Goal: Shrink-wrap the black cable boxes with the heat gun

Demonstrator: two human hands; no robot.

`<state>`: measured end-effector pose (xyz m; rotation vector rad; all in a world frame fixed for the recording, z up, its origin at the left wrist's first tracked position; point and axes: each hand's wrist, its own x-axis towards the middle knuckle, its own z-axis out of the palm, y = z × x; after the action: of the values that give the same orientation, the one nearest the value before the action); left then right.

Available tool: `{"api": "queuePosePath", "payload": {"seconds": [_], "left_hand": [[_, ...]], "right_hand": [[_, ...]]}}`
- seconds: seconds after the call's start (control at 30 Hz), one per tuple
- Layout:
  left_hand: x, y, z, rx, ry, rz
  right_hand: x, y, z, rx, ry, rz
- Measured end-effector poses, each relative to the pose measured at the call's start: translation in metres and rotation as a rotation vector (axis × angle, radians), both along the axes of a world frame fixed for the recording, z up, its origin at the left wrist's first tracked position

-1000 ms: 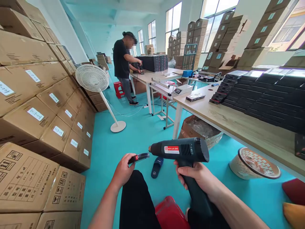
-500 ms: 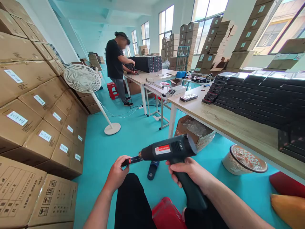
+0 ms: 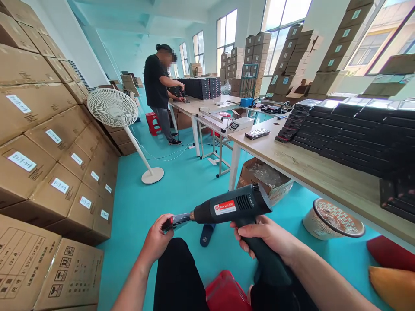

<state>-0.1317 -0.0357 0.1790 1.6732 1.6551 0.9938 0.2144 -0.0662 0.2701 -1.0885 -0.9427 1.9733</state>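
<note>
Contact has been closed since a second ago: the heat gun, gripped in the right hand, now meets the small black-and-red piece pinched at nine o'clock by the left hand.

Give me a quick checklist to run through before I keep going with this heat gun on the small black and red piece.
1. Grip on the heat gun: the right hand wraps its handle. Ok.
2. Hold on the small black and red piece: the left hand pinches its near end. Ok.
3. Nozzle aim: it points at the piece's far end, almost touching. Ok.
4. Fingers clear of the nozzle: the left fingertips sit close to it. Not ok.
5. Gun switched on: no switch or glow shows. Cannot tell.
6. What lies past the nozzle: stacked cardboard boxes stand on that side, well apart from it. Ok.
</note>
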Motion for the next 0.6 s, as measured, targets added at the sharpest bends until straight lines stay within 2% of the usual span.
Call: {"api": "queuePosePath", "payload": {"seconds": [0.1,0.27,0.4,0.5,0.6], "left_hand": [[0.002,-0.001,0.002,-0.084,-0.168,0.019],[0.016,-0.002,-0.01,-0.279,-0.783,0.255],[0.034,-0.001,-0.023,-0.416,-1.07,0.261],[0.04,0.001,-0.028,-0.428,-1.196,0.278],[0.033,-0.004,-0.031,-0.502,-1.289,0.26]], "right_hand": [[0.0,-0.003,-0.001,-0.002,-0.022,-0.065],[-0.002,-0.004,0.004,-0.029,0.114,-0.005],[-0.017,0.003,0.015,0.041,0.071,-0.004],[-0.028,-0.004,0.019,0.051,0.011,0.09],[-0.029,-0.029,0.014,-0.007,-0.078,0.264]]}}
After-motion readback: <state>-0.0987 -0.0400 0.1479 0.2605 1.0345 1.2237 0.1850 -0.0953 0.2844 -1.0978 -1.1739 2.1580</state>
